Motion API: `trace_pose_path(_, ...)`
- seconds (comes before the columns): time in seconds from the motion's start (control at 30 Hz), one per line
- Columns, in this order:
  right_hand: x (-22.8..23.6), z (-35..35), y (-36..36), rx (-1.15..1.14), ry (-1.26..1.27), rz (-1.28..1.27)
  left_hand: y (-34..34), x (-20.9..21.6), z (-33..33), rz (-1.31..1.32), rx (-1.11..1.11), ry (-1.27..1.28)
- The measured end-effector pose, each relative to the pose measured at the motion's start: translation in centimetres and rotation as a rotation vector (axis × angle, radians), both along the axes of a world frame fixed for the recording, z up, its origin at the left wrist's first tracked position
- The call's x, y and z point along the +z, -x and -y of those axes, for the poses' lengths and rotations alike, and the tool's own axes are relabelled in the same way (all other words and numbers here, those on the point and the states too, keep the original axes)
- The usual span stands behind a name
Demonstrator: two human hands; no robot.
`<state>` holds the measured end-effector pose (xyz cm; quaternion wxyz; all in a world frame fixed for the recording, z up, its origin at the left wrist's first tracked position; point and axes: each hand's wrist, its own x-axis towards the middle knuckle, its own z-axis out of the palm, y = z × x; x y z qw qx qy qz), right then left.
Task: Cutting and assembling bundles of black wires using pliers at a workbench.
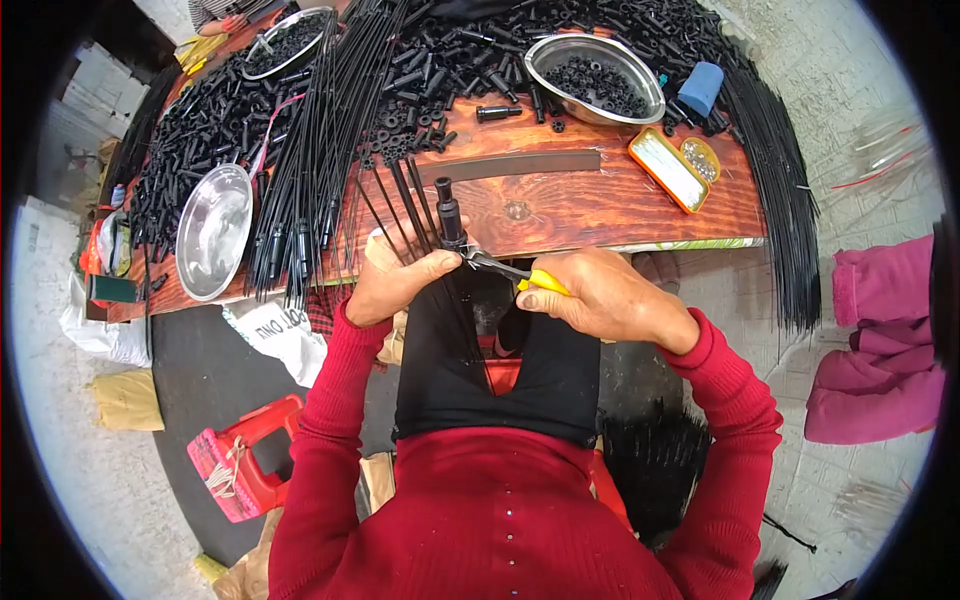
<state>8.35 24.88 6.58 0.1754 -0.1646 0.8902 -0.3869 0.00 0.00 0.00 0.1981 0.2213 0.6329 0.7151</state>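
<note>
My left hand (393,278) is closed around several thin black rods (408,200), which fan upward over the table's near edge and run down toward my lap. Among them a stepped black tubular fitting (449,215) stands upright by my left thumb. My right hand (615,298) grips a pair of pliers (545,283) with yellow handles. The metal jaws touch or nearly touch the base of the fitting, beside my left thumb tip; what exactly they bite on is too small to tell.
The wooden table (560,215) bears heaps of black fittings (440,70), a metal bowl (655,105) of small black rings, a shallow metal dish (215,230), a yellow-orange tin (668,170), a blue block (701,88) and long rod bundles (775,170). A red stool (245,455) stands left. Another person's hand (222,25) shows far left.
</note>
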Motion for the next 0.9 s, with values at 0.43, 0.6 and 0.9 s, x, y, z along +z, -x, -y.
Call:
trace_pose_path(0.43, -3.8, 0.8, -1.0, -0.081, 0.349, 0.243, -0.4, 0.1, 0.4, 0.013, -0.076, -0.087)
trace_pose_path(0.6, -5.3, 2.0, -1.2, -0.16, 0.439, 0.191, -0.3, -0.2, 0.8, -0.014, -0.042, -0.061)
trace_pose_path(0.9, -3.7, 1.5, -0.8, -0.198, 0.309, 0.219, 0.0, 0.8, 0.1, 0.11, -0.107, -0.047)
